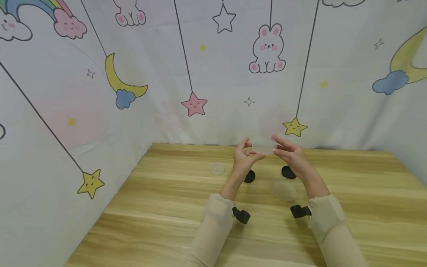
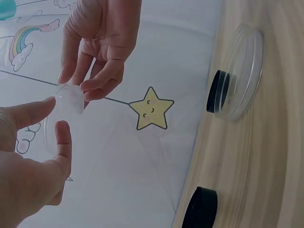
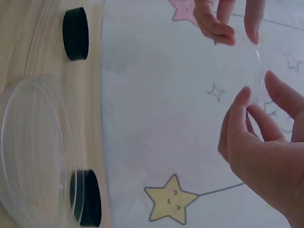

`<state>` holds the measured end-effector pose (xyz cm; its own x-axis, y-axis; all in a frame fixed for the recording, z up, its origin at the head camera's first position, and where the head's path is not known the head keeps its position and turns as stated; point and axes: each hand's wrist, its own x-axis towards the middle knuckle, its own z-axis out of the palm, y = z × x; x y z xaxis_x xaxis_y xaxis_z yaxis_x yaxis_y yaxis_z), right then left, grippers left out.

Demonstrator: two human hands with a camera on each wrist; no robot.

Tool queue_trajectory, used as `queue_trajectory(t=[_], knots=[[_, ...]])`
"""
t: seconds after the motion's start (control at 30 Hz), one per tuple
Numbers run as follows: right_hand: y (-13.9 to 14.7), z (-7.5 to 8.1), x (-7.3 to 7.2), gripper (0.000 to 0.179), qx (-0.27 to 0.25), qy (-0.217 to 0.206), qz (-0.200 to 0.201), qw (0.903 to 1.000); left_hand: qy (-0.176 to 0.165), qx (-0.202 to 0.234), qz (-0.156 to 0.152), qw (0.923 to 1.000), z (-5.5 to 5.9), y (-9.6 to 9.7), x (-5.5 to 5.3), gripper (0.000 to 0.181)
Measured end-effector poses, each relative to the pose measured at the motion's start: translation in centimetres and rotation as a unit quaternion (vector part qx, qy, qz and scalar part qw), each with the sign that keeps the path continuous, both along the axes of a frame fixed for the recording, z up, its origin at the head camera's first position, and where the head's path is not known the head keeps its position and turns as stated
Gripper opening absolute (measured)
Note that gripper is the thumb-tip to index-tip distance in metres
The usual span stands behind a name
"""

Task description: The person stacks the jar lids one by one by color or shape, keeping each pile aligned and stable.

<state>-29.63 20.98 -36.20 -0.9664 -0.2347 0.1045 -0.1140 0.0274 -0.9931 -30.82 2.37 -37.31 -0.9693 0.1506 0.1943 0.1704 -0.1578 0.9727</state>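
Above the far part of the table, both hands hold a clear, round, shallow dish or lid (image 1: 263, 147) between them. The left hand (image 1: 242, 160) pinches its left edge between thumb and fingers. On the opposite edge, the fingers and thumb of the right hand (image 1: 295, 157) grip it. In the left wrist view the clear piece (image 2: 70, 100) looks tilted, nearly edge-on, against the white backdrop. Its see-through rim is hard to make out in the right wrist view.
Under the hands, a clear petri dish (image 1: 284, 191) lies on the wooden table (image 1: 160, 207). Two black round caps (image 1: 288, 172) sit farther back, one partly behind the left wrist. A smaller clear disc (image 1: 217, 168) lies to the left. A patterned cloth (image 1: 227, 74) hangs behind.
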Motion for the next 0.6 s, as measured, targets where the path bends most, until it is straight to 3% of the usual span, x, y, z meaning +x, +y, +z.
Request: queue_trajectory(t=[0.23,0.4,0.6], knots=[[3.1,-0.4,2.0,0.065,0.056,0.015,-0.003,0.9983,0.006,-0.025,-0.043,0.9987,-0.6,1.7,1.1,0.072],[4.1,-0.9,2.7,0.066,0.059,0.010,-0.007,0.9982,0.002,-0.034,-0.045,0.9984,-1.4,2.6,1.3,0.066],[4.8,-1.4,2.8,0.067,0.079,-0.006,-0.005,0.9968,-0.011,-0.012,-0.048,0.9987,-2.7,3.3,1.3,0.059]])
